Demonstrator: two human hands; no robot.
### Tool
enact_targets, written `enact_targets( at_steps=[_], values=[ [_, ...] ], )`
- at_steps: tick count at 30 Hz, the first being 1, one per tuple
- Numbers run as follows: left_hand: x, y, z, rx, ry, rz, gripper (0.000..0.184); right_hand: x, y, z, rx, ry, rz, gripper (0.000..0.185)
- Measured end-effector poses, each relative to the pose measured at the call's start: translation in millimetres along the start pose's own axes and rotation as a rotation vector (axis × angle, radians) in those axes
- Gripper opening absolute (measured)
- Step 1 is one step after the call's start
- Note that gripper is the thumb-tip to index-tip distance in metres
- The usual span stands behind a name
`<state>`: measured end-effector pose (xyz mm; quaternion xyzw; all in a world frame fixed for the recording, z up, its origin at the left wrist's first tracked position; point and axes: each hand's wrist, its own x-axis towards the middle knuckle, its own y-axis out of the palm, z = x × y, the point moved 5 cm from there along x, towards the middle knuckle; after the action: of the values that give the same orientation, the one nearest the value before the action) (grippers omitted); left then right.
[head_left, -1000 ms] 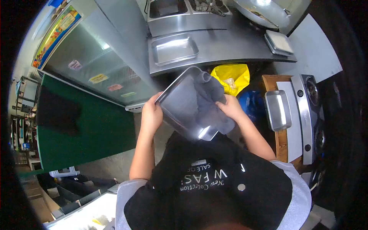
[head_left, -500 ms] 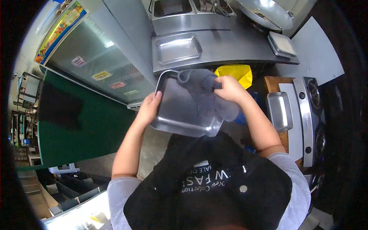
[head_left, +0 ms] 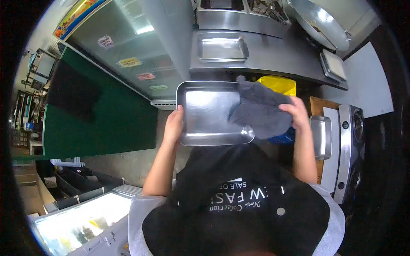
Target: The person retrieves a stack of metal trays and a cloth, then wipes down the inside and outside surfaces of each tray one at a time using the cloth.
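Note:
A rectangular metal tray is held up in front of my black apron, its hollow side facing me. My left hand grips its left rim, with the thumb over the edge. My right hand pinches the right part of a dark grey cloth. That cloth hangs over the tray's right end and covers its right rim.
On the steel counter lie another metal tray, a wok and stacked white-topped containers. A third tray is beside the stove at right. A yellow bag hangs below the counter. A glass-door fridge stands left.
The tray has levelled out from its tilt. My right hand has moved right and down with the cloth, uncovering more of the tray's inside. The camera view has shifted too.

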<state>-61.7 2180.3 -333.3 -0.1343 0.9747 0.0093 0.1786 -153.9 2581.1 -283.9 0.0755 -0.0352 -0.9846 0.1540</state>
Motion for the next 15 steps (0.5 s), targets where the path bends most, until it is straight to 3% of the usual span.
enact_targets(
  at_steps=[3,6,7,9,11,13,15],
  values=[
    [4.8,6.4,12.4,-0.015,-0.02,-0.072,0.062,-14.8,-24.1,30.5,0.42,-0.248,0.016,0.067],
    [22.9,6.0,37.4,-0.092,-0.023,-0.134,0.064,-34.6,-17.9,69.2,0.599,-0.462,0.115,0.084],
    [25.4,7.0,40.1,-0.18,-0.048,-0.141,0.066,-35.5,-5.8,81.7,0.6,-0.465,0.112,0.084],
    [23.0,16.0,37.3,-0.245,-0.063,-0.111,0.067,-38.7,29.9,108.7,0.535,-0.588,0.313,0.083],
    [4.5,38.7,11.3,-0.312,-0.079,-0.078,0.069,-26.3,43.5,98.2,0.25,-0.61,0.453,0.073],
    [-28.6,63.2,-30.5,-0.292,-0.102,-0.047,0.07,1.4,84.1,99.1,-0.555,-0.677,0.647,0.062],
    [-20.7,70.2,-14.6,-0.23,0.046,0.068,0.067,9.2,129.5,74.4,-0.933,-0.82,0.329,0.059]
  ],
)
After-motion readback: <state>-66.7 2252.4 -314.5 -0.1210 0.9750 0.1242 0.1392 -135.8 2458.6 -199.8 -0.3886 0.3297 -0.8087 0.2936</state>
